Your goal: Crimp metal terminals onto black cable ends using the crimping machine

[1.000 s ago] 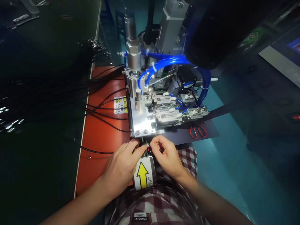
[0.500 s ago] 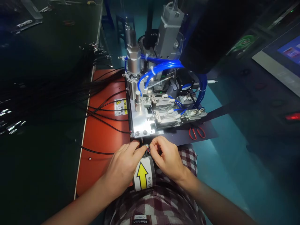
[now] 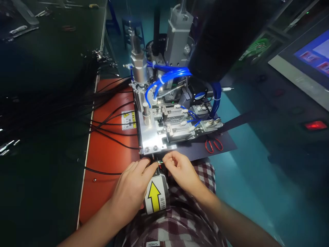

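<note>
Fine coloured wires [image 3: 160, 162] show between my two hands at the machine's front edge. My left hand [image 3: 136, 178] is closed on the end of a black cable [image 3: 102, 172], which comes in from the left over the red-orange board. Thumb and forefinger of my right hand [image 3: 180, 168] are pinched together at the other side of the wires; the tips hide the exact grip. Just below lies a white plate with a yellow arrow [image 3: 154, 197]. Ahead stands the metal machine [image 3: 151, 137] with blue air tubes [image 3: 177, 72].
Several black cables [image 3: 110, 120] cross the red-orange board [image 3: 102, 151] from a bundle on the dark table [image 3: 38, 192]. Red-handled scissors [image 3: 214, 146] lie on the dark plate at right. A screen [image 3: 313, 55] stands at far right, with a stool [image 3: 132, 31] behind.
The view has shifted slightly, so the machine and board appear further left. My right fingertips are pinched closer together, and green shows among the wires between my hands.
</note>
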Motion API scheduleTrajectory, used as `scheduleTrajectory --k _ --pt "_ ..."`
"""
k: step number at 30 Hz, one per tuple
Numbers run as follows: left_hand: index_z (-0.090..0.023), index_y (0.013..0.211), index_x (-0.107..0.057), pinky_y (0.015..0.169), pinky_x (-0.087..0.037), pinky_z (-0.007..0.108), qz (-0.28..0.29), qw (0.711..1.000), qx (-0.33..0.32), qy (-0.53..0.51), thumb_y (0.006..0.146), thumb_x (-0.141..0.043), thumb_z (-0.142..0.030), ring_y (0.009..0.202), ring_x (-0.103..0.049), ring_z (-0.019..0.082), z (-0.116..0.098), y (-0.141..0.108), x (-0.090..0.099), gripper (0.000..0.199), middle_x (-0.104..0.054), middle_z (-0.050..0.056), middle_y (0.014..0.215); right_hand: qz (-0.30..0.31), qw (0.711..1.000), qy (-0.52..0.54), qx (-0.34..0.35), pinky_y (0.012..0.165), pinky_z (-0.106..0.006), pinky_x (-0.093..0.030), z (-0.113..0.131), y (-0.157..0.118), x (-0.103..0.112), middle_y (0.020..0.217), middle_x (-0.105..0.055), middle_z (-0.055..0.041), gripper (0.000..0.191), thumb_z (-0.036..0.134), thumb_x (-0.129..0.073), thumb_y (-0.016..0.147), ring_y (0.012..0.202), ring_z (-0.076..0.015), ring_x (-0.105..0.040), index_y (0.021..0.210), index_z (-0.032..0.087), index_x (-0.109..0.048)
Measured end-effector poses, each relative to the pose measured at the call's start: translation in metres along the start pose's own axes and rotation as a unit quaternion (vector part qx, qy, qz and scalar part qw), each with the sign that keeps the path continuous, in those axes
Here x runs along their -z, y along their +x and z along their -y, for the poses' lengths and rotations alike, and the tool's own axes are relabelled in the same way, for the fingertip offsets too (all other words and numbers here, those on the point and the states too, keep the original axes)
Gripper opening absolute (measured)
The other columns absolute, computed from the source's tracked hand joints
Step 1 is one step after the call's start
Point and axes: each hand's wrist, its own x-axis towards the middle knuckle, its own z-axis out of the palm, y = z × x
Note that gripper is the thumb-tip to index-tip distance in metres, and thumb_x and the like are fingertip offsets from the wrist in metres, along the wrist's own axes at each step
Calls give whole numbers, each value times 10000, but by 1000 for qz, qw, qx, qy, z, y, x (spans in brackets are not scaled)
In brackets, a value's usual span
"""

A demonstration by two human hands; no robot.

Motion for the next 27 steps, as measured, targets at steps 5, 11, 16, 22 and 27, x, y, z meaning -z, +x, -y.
scheduleTrajectory --k 5,11,16,22,27 --pt "-142 1102 -571 697 -510 350 -21 999 -8 -27 821 -397 -46 840 -551 227 2 0 1 344 -583 112 995 10 997 73 -25 488 -241 -418 -4 -2 1 663 -536 15 196 357 -527 839 515 -115 -500 787 172 -561" --pt "-142 1084 -590 656 -513 328 -43 999 -12 -17 837 -391 -42 788 -550 208 1 1 1 332 -580 102 933 54 983 167 -51 466 -232 -344 -2 2 -4 539 -480 51 242 389 -589 785 452 -95 -431 703 167 -535" --pt "-151 1066 -591 655 -514 327 -44 998 3 -47 840 -410 -39 789 -547 209 1 1 0 310 -576 96 944 31 975 208 -74 483 -238 -332 -4 4 0 501 -484 58 265 414 -608 776 453 -98 -426 720 160 -552" --pt "-157 1095 -574 675 -504 334 -55 996 13 -64 845 -408 -42 809 -541 211 2 -2 -4 321 -571 87 956 73 968 229 -70 488 -232 -322 -1 0 2 620 -515 32 267 412 -615 773 480 -85 -445 709 156 -571" --pt "-156 1080 -574 650 -508 321 -54 997 2 -46 829 -411 -37 772 -546 202 2 0 -1 323 -573 85 926 73 962 253 -76 489 -230 -325 -1 1 -1 588 -492 43 227 378 -655 728 484 -89 -429 740 162 -587"
